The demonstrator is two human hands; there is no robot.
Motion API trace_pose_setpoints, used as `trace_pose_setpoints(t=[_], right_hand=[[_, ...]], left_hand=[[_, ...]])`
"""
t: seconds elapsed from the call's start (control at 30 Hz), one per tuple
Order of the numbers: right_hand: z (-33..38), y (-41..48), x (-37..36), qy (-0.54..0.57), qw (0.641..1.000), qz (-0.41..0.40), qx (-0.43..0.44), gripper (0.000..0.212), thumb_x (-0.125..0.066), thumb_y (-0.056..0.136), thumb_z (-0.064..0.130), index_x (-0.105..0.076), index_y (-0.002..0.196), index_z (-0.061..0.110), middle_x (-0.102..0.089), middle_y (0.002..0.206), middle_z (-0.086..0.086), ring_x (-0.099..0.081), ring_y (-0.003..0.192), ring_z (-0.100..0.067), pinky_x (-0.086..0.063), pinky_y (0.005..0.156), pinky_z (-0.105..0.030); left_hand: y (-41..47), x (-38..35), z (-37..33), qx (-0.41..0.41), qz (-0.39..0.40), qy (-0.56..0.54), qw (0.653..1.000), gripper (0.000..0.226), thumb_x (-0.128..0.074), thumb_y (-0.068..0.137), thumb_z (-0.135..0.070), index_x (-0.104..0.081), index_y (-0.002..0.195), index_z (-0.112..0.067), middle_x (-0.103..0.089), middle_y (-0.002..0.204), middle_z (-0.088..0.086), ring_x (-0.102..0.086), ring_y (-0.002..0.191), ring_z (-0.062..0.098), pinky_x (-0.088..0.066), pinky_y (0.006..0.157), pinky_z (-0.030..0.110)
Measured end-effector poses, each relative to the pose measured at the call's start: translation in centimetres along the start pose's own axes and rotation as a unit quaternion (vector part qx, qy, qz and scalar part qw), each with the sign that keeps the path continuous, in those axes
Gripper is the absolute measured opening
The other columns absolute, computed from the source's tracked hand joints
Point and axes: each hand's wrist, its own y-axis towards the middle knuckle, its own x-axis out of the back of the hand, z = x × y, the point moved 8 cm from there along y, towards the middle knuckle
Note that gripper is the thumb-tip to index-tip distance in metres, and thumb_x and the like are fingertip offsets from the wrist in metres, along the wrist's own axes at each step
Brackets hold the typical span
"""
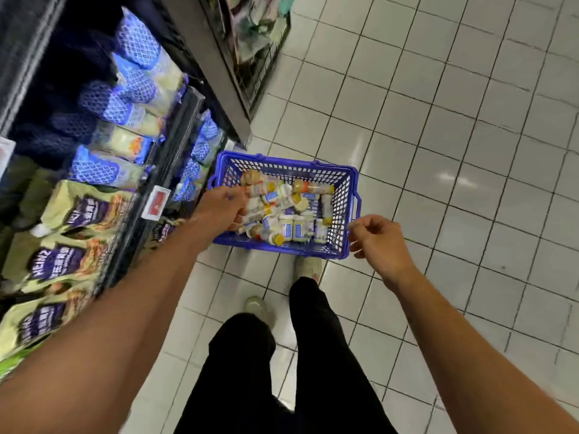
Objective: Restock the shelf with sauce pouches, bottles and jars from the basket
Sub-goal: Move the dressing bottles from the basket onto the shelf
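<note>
A blue plastic basket stands on the tiled floor beside the shelf. Several small sauce bottles and jars with yellow and white caps lie jumbled inside it. My left hand reaches into the basket's left side, fingers curled down among the bottles; whether they hold one is hidden. My right hand hovers at the basket's near right corner, fingers loosely curled and holding nothing. On the shelf lie blue-and-white pouches and green Heinz pouches.
A red-and-white price tag hangs on the shelf's front rail. A wire rack with packets stands at the shelf's end. My legs in black trousers and light shoes stand just behind the basket on white floor tiles.
</note>
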Motion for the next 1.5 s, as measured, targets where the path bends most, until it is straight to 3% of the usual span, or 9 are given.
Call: trace_pose_setpoints(t=[0.27, 0.47, 0.57, 0.87, 1.0, 1.13, 1.27, 1.4, 1.5], right_hand=[[-6.4, 11.1, -6.1, -0.041, 0.996, 0.055, -0.060, 0.023, -0.061, 0.095, 0.013, -0.062, 0.072, 0.013, -0.066, 0.075, -0.011, -0.058, 0.062, -0.019, -0.049, 0.059, -0.030], [-12.5, 19.3, -12.4, -0.038, 0.986, 0.095, -0.131, 0.020, -0.057, 0.097, 0.010, -0.060, 0.077, 0.010, -0.062, 0.076, -0.018, -0.053, 0.054, -0.022, -0.044, 0.052, -0.030], [-15.8, 23.3, -15.6, -0.004, 0.979, 0.100, -0.177, 0.019, -0.057, 0.096, 0.006, -0.058, 0.078, 0.007, -0.059, 0.076, -0.021, -0.055, 0.064, -0.026, -0.045, 0.061, -0.039], [-23.1, 33.2, -24.0, 0.068, 0.961, 0.072, -0.257, 0.014, -0.065, 0.093, 0.013, -0.060, 0.080, 0.011, -0.058, 0.072, -0.005, -0.052, 0.057, -0.016, -0.047, 0.052, -0.027], [-25.0, 36.1, -26.8, 0.167, 0.939, 0.032, -0.300, 0.015, -0.069, 0.087, 0.006, -0.069, 0.100, -0.001, -0.067, 0.088, -0.015, -0.062, 0.073, -0.026, -0.055, 0.069, -0.037], [-26.1, 37.3, -28.8, 0.185, 0.930, 0.034, -0.315, 0.033, -0.071, 0.091, 0.020, -0.063, 0.118, 0.004, -0.062, 0.095, -0.008, -0.056, 0.064, -0.016, -0.049, 0.055, -0.026], [-26.5, 37.4, -29.0, 0.184, 0.931, -0.021, -0.315, 0.039, -0.071, 0.092, 0.026, -0.059, 0.122, 0.004, -0.061, 0.099, -0.008, -0.057, 0.068, -0.016, -0.048, 0.052, -0.024], [-25.9, 36.1, -28.7, 0.257, 0.920, -0.081, -0.286, 0.042, -0.073, 0.090, 0.016, -0.048, 0.120, 0.001, -0.060, 0.092, -0.016, -0.056, 0.054, -0.016, -0.043, 0.037, -0.018], [-24.9, 35.2, -27.6, 0.230, 0.951, -0.072, -0.197, 0.042, -0.074, 0.089, 0.009, -0.045, 0.118, 0.004, -0.062, 0.096, -0.007, -0.061, 0.074, -0.013, -0.048, 0.044, -0.014]], left_hand=[[10.3, -3.1, 8.1, 0.028, 0.033, 0.155, 0.987, 0.005, -0.061, 0.088, -0.023, -0.062, 0.085, -0.027, -0.069, 0.079, -0.001, -0.064, 0.071, 0.020, -0.055, 0.070, 0.037], [17.5, -8.0, 13.6, -0.015, 0.106, 0.312, 0.944, 0.018, -0.051, 0.097, -0.016, -0.060, 0.108, -0.026, -0.063, 0.114, 0.007, -0.058, 0.083, 0.016, -0.042, 0.061, 0.023], [20.5, -11.0, 15.8, -0.069, 0.142, 0.396, 0.905, 0.034, -0.050, 0.096, -0.007, -0.060, 0.125, -0.021, -0.060, 0.128, 0.009, -0.055, 0.113, 0.027, -0.045, 0.088, 0.031], [26.3, -18.1, 22.8, -0.199, 0.323, 0.560, 0.736, 0.059, -0.065, 0.088, -0.010, -0.048, 0.142, -0.025, -0.046, 0.141, 0.011, -0.042, 0.128, 0.030, -0.041, 0.101, 0.040], [27.5, -18.9, 24.1, -0.229, 0.341, 0.520, 0.749, 0.056, -0.076, 0.080, -0.017, -0.053, 0.130, -0.027, -0.048, 0.130, 0.007, -0.043, 0.117, 0.027, -0.032, 0.084, 0.033], [28.2, -18.0, 24.3, -0.248, 0.352, 0.405, 0.807, 0.055, -0.083, 0.071, -0.015, -0.057, 0.120, -0.023, -0.055, 0.117, 0.004, -0.051, 0.107, 0.024, -0.044, 0.087, 0.040], [29.2, -15.9, 25.4, -0.125, 0.345, 0.199, 0.909, 0.052, -0.081, 0.075, -0.015, -0.054, 0.117, -0.032, -0.063, 0.115, -0.007, -0.062, 0.104, 0.014, -0.052, 0.086, 0.034], [29.6, -14.5, 25.8, -0.036, 0.279, 0.068, 0.957, 0.052, -0.078, 0.083, -0.018, -0.052, 0.118, -0.046, -0.068, 0.114, -0.022, -0.064, 0.106, -0.003, -0.053, 0.087, 0.019], [29.7, -13.6, 25.9, 0.016, 0.216, 0.018, 0.976, 0.040, -0.076, 0.084, -0.023, -0.055, 0.109, -0.046, -0.071, 0.105, -0.020, -0.068, 0.096, -0.002, -0.057, 0.080, 0.022]])
